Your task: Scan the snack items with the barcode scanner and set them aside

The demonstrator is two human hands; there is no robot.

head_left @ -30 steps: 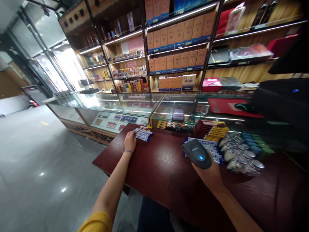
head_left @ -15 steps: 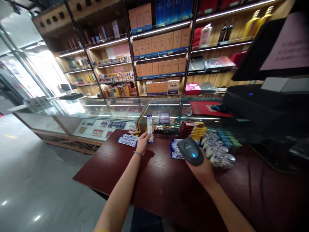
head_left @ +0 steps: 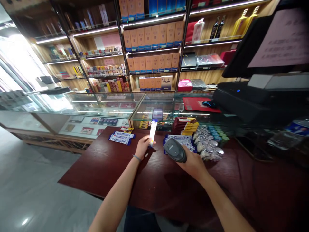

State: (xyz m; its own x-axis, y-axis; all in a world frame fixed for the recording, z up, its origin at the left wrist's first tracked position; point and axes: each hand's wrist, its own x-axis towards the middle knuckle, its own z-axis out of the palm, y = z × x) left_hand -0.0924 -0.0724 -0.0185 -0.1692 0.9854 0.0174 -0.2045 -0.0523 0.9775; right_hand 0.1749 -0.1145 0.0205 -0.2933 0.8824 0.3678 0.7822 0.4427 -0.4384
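Observation:
Above the dark wooden counter (head_left: 96, 170), my left hand (head_left: 143, 146) pinches the lower end of a slim white and blue packet (head_left: 153, 131), held upright with its back facing me. My right hand (head_left: 193, 162) is wrapped round the handle of a black barcode scanner (head_left: 174, 150), whose head points toward the packet. A bright patch of light shows on the packet. Similar blue and white packets (head_left: 121, 138) lie to the left. More blue packets (head_left: 178, 140) lie behind the scanner, which partly covers them.
Several small clear jars with silver lids (head_left: 208, 145) stand right of the scanner, beside stacked red and yellow packs (head_left: 185, 125). A glass display case (head_left: 142, 109) runs along the counter's back. A black monitor (head_left: 265, 48) rises at right, and a red mat (head_left: 199, 104) lies behind.
The scanner has turned and moved left, closer to the packet. The packet now tilts to the right and is lit up. The whole view has shifted slightly.

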